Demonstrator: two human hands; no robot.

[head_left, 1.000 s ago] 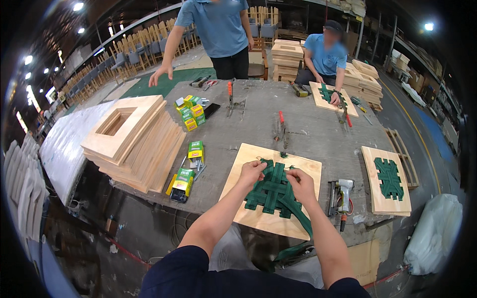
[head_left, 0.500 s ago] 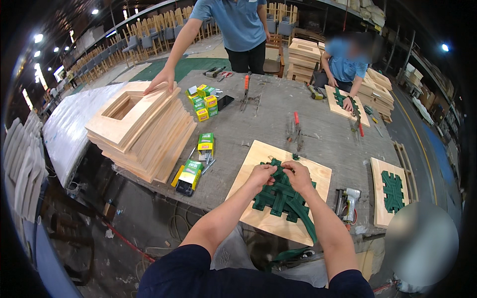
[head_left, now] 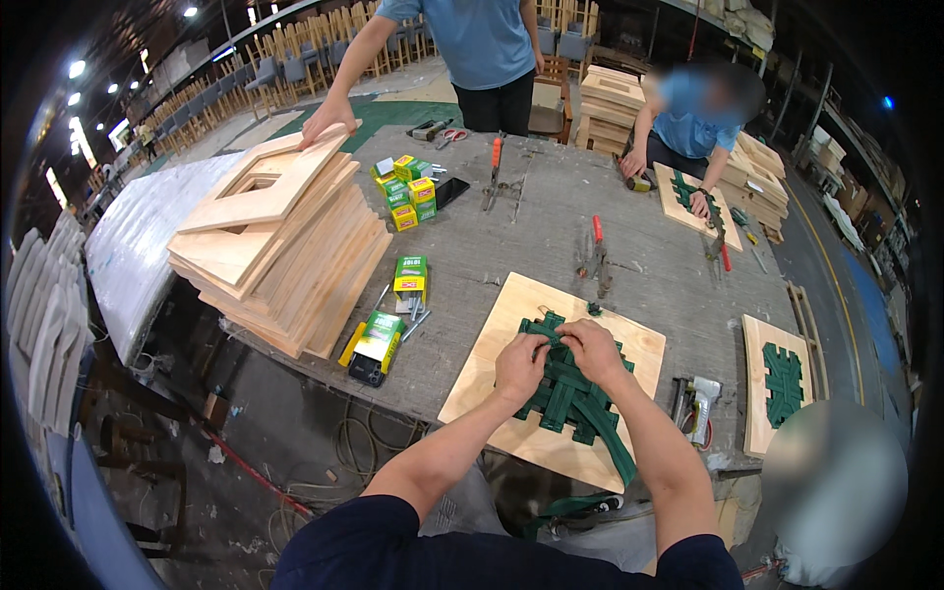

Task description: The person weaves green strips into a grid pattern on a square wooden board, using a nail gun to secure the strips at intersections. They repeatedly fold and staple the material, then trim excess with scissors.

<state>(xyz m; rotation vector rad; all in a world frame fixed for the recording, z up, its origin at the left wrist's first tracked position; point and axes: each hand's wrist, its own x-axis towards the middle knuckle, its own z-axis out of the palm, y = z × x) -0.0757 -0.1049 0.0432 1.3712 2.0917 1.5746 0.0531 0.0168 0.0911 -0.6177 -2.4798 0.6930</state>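
Note:
A square wooden panel lies in front of me at the table's near edge, with green webbing straps woven across its middle. My left hand is closed, its fingertips pinching a strap near the weave's far side. Right beside it, my right hand pinches the same webbing, the two sets of fingertips nearly touching. My fingers partly hide the strap between them. One long loose strap end trails over the weave toward the panel's near corner.
An air stapler lies right of my panel, near another strapped panel. Red-handled pliers lie beyond. Staple boxes and stacked wooden frames stand left. One co-worker holds the top frame; another works on a panel at far right.
The co-worker at the left has lifted and tilted the top frame off the stack. My hands stay at the same strap, the left wrist slightly turned. The view has shifted a little.

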